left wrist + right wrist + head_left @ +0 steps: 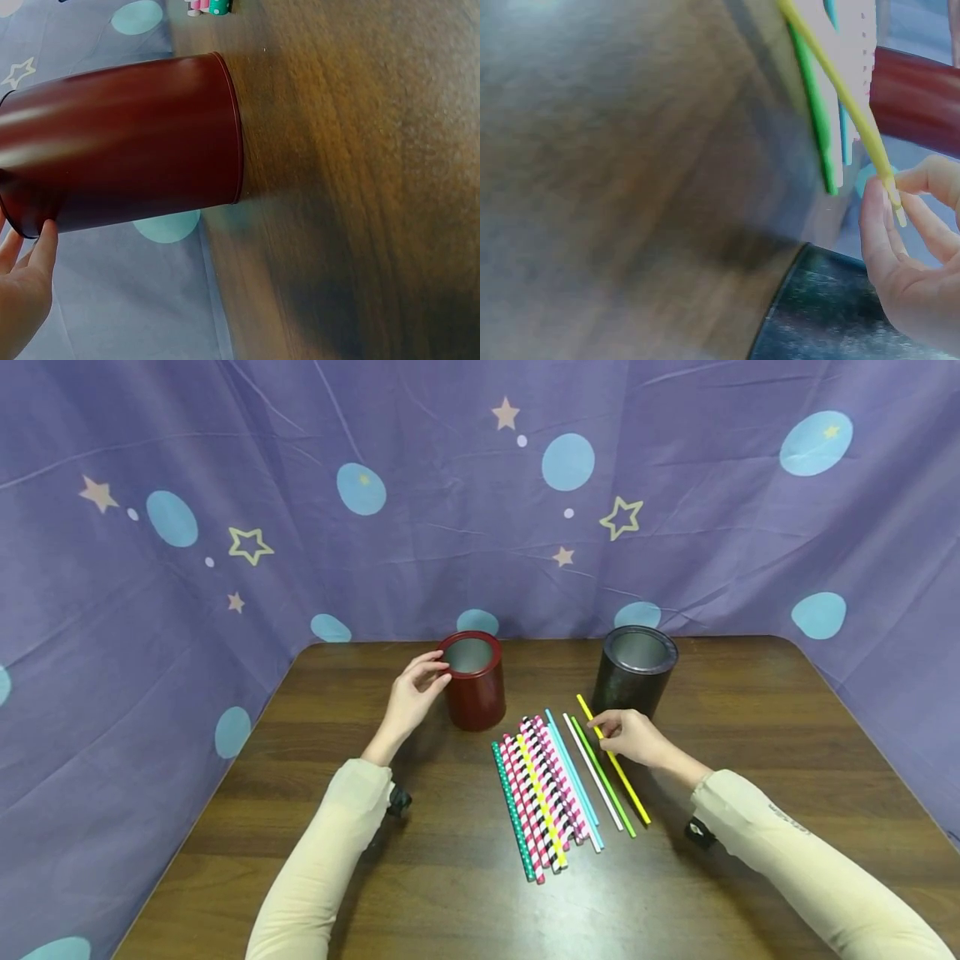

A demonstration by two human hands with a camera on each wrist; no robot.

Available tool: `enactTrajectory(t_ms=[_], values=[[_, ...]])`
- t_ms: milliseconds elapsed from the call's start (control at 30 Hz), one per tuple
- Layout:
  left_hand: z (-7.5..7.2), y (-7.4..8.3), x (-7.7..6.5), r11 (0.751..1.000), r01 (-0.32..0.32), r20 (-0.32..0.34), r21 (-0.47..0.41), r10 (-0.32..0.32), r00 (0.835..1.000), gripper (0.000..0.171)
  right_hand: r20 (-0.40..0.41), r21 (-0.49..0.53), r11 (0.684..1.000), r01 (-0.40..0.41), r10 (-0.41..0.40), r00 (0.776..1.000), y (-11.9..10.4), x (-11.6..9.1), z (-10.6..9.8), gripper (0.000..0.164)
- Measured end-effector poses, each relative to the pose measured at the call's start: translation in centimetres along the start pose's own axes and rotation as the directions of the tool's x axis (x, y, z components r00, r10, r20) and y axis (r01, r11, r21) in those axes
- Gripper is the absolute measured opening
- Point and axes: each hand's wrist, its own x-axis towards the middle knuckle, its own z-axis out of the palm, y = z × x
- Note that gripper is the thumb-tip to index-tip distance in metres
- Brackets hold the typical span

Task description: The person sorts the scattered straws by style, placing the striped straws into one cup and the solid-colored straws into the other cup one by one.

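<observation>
My left hand (411,700) is at the left side of a dark red canister (477,697), holding it at its rim. The left wrist view shows a digit (46,244) against the wall close below that rim. My right hand (633,737) pinches a plain yellow straw (626,785) near its far end, between thumb and fingertips. In the right wrist view the straw (847,97) slants away from the pinch. Left of it lie a green straw (603,779), a white straw (592,771) and blue straws (573,768) side by side.
Several patterned straws (536,793), striped and dotted, lie in a row on the wooden table (420,877). A black canister (637,672) stands upright behind my right hand, its mouth facing up. A purple curtain (450,510) with stars hangs behind the table's far edge.
</observation>
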Motion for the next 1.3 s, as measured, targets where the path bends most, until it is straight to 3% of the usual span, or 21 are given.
enactTrajectory(t_ms=[367, 600, 833, 933, 1167, 1300], values=[[0.0, -0.2, 0.0, 1.000, -0.003, 0.001, 0.006, 0.003, 1.000, 0.024, -0.086, 0.051, 0.997, 0.050, -0.045, 0.995, -2.3, 0.5, -1.5, 0.031], [0.0, -0.2, -0.1, 1.000, 0.002, 0.000, 0.006, -0.002, 1.000, 0.024, -0.187, 0.085, 0.991, 0.108, -0.090, 0.978, -6.8, 0.3, -2.7, 0.031], [0.0, -0.1, -0.1, 1.000, -0.010, -0.002, 0.017, 0.010, 1.000, 0.023, -0.241, 0.153, 0.975, 0.160, -0.120, 0.963, -6.6, 2.4, -2.8, 0.033], [0.0, -0.2, -0.2, 1.000, -0.009, -0.003, 0.024, 0.009, 1.000, 0.023, -0.279, 0.186, 0.964, 0.190, -0.134, 0.951, -6.7, 3.2, -2.6, 0.033], [-0.1, -0.1, -0.2, 1.000, -0.015, -0.012, 0.020, 0.015, 1.000, 0.021, -0.376, 0.293, 0.923, 0.248, -0.127, 0.918, -10.9, 3.4, -2.6, 0.030], [0.0, 0.0, -0.1, 0.999, -0.018, -0.014, 0.034, 0.019, 1.000, 0.022, -0.425, 0.354, 0.892, 0.282, -0.116, 0.898, -12.0, 4.0, -2.4, 0.027]])
